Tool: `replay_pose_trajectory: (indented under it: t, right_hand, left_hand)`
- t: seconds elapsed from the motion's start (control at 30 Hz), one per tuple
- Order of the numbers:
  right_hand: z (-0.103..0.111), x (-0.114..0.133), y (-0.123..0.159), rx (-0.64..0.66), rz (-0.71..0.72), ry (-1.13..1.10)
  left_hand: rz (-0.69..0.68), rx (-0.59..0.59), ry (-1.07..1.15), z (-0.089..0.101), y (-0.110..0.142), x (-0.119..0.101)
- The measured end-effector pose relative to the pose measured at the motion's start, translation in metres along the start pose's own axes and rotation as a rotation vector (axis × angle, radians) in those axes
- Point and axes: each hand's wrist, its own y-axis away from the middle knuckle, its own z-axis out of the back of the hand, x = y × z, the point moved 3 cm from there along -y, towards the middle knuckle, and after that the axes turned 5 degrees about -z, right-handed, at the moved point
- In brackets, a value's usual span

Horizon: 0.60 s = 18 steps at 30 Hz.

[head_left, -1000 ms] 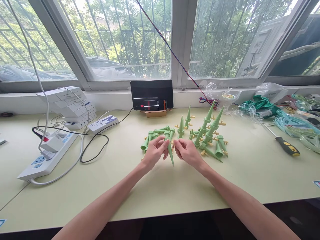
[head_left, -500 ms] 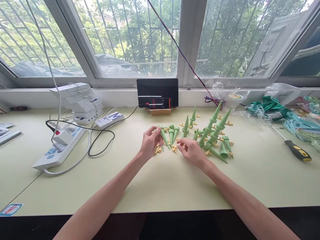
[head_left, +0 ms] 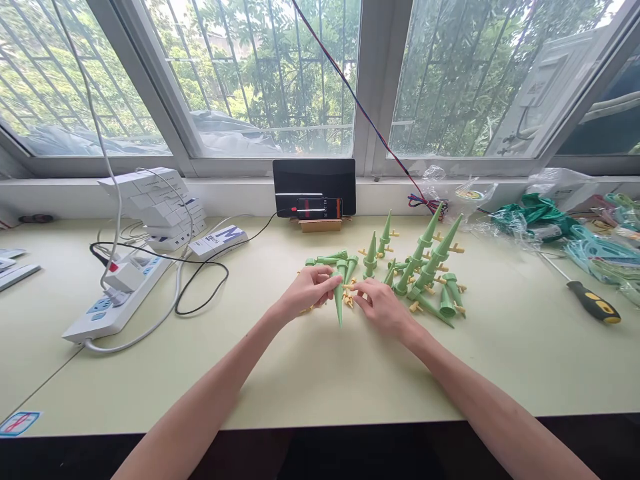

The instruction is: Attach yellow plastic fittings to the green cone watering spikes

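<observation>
My left hand (head_left: 311, 289) is closed round a green plastic watering spike (head_left: 339, 308), its tip pointing down toward the table. Close by on the right, my right hand (head_left: 383, 301) pinches a small yellow valve (head_left: 348, 287) against or right beside the spike's side; whether it is seated I cannot tell. Several loose green spikes (head_left: 332, 257) lie just behind my hands. Below the right fingers are small yellow valves (head_left: 349, 302), partly hidden. To the right stands a cluster of green spikes (head_left: 440, 253) with yellow valves on their sides, some upright and some lying down.
At the back, a phone (head_left: 320, 208) leans on a black tablet (head_left: 314, 173). A power strip (head_left: 110, 303) with cables and stacked white boxes (head_left: 167, 207) occupy the left. On the right are a screwdriver (head_left: 593, 301) and plastic packaging (head_left: 537, 217).
My left hand has moved right and toward me with the spike. My right hand has come slightly nearer to it, and a yellow valve now shows in its fingertips.
</observation>
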Motion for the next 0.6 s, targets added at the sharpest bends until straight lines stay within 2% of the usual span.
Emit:
replay_pose_trajectory:
  t: [0.23,0.4,0.6]
  right_hand:
    - [-0.0053,-0.0049,-0.0006,0.049,-0.031,-0.002]
    - [-0.0054,-0.0046,0.0001,0.045,-0.037,0.006]
    - [-0.0033,-0.0009,0.0016,0.056,-0.041,0.002]
  left_hand:
    - [0.005,0.068,-0.112,0.0050,0.0010,-0.0007]
    - [0.024,0.170,-0.189,0.0044,0.0013,0.0013]
    - [-0.065,0.183,-0.358,-0.0001,0.0012,0.0037]
